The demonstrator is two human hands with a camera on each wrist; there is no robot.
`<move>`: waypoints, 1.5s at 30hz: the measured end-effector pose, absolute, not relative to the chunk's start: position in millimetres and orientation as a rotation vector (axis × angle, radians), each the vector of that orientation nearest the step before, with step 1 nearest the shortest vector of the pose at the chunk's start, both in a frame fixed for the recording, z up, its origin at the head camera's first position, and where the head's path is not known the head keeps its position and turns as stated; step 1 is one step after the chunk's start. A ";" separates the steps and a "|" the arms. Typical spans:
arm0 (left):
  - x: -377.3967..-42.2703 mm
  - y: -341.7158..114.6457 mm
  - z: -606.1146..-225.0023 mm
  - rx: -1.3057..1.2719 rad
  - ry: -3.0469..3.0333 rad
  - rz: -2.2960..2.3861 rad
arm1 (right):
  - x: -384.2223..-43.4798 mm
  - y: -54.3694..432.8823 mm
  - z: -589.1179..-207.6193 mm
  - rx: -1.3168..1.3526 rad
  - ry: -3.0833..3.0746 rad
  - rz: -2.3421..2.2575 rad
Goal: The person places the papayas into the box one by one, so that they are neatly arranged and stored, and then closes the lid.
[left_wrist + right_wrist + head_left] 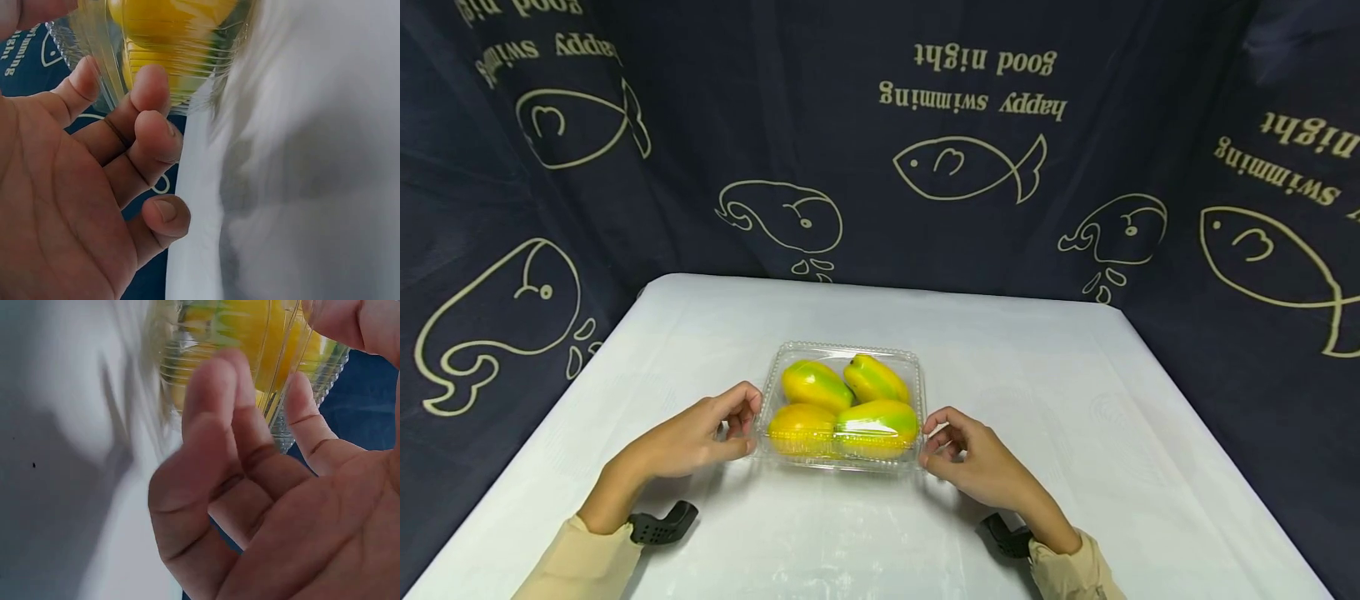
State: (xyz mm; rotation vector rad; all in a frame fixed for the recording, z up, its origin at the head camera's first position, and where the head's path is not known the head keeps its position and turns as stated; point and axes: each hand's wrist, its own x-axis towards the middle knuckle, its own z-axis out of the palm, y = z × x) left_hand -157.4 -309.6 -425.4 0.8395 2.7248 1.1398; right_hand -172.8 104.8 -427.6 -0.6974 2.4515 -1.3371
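A clear plastic clamshell box (880, 349) sits on the white table, with several plump yellow-green fruits (816, 386), mango-like in shape, inside it. At its left end, my left hand (700, 433) pinches the rim between thumb and fingertips. My right hand (973, 460) holds the opposite end in the same way, its fingers bent. In the left wrist view the ribbed box wall (103, 53) lies between thumb and index finger, while the other fingers curl beside it. The right wrist view shows the box's side (272, 369) close against the fingertips.
The white tabletop (1037, 375) stretches out around the box. Behind it and at both sides hangs a dark blue curtain (850, 108) printed with fish, whales and upside-down lettering. Black bands (662, 525) circle both wrists below beige sleeves (576, 567).
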 end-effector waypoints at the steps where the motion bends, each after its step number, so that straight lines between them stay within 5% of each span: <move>1: -157.4 -309.5 -424.9 0.824 2.708 1.153 | -173.0 104.9 -427.7 -0.694 2.441 -1.338; 15: -160.2 -308.8 -421.9 0.704 2.219 1.454 | -177.4 106.7 -430.2 -0.641 2.310 -1.382; 45: -158.2 -305.4 -420.4 0.535 2.140 1.494 | -181.9 106.4 -438.1 -0.654 2.209 -1.441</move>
